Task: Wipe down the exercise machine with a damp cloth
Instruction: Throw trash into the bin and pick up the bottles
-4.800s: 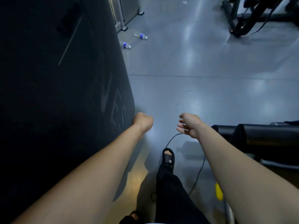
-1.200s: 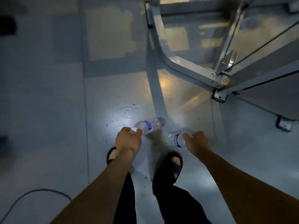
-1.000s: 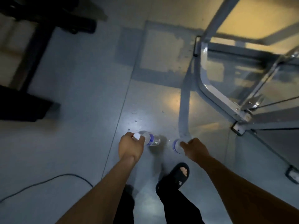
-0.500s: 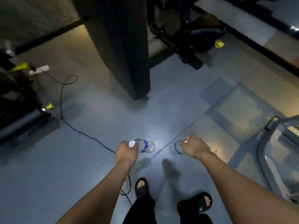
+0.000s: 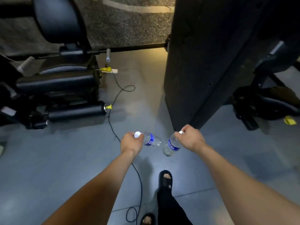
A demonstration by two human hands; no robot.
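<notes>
My left hand (image 5: 130, 142) grips a small clear water bottle (image 5: 151, 140) with a blue label by its white-capped neck. My right hand (image 5: 190, 138) grips a second water bottle (image 5: 171, 146) of the same kind by its neck, body hanging down. Both bottles are held above the grey floor in front of me. A black exercise machine (image 5: 55, 85) with a padded seat, backrest and roller stands at the left. No cloth is in view.
A tall dark panel (image 5: 204, 62) stands just ahead on the right, with another black machine (image 5: 266, 98) behind it. A black cable (image 5: 113, 98) runs across the floor from a power strip (image 5: 111, 71) to beside my feet. Yellow adjustment knobs show on the machines.
I have picked the two bottles up from the floor by the metal frame, turned round and walked; the dark panel and the seat machine are now much closer.
</notes>
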